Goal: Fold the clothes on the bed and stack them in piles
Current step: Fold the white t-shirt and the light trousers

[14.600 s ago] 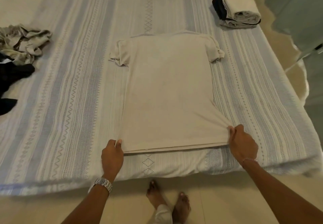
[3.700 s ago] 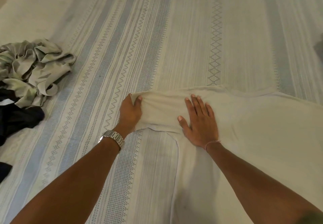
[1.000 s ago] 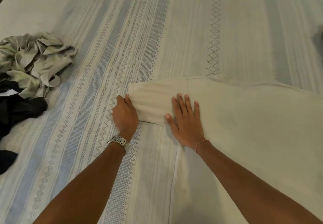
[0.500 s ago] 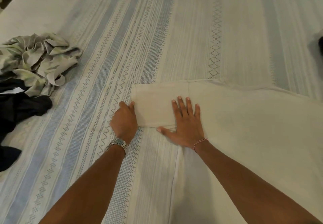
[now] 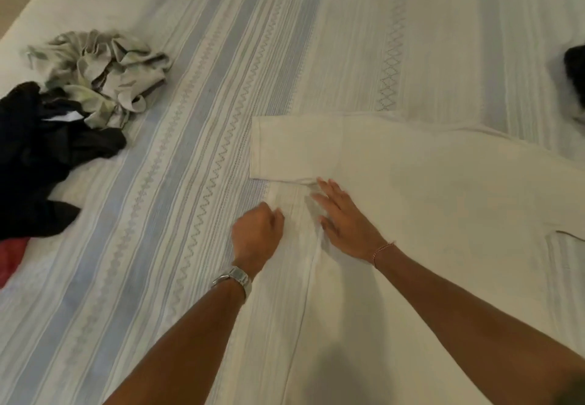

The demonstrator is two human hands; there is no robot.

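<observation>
Head view: striped bedspread [image 5: 196, 94] under cream shirt [image 5: 443, 202].

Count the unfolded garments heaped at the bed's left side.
3 visible: a crumpled grey-green garment farthest away, a black garment just nearer, touching it, and a red one at the frame's left edge. Others may lie underneath.
</observation>
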